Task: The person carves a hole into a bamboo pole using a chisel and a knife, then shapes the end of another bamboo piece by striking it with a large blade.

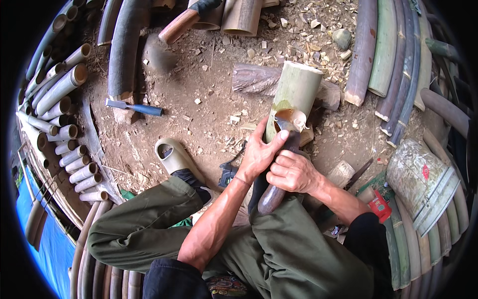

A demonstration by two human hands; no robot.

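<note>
A pale green bamboo section lies tilted in front of me, its far end propped on a short log. Cut into its near part is a hole, with a curled shaving at the edge. My right hand is closed around the dark, thick handle of a carving tool, whose blade reaches into the hole. Beside it, my left hand grips the near left side of the bamboo, its thumb lying by the tool's neck. The fingertips of the left hand are partly hidden.
A blue-handled chisel lies on the left, below a thick curved bamboo pole. A wooden-handled tool is farther off. Cut bamboo lines both sides. To the right stand a dirty white bucket and a red object. Chips litter the ground.
</note>
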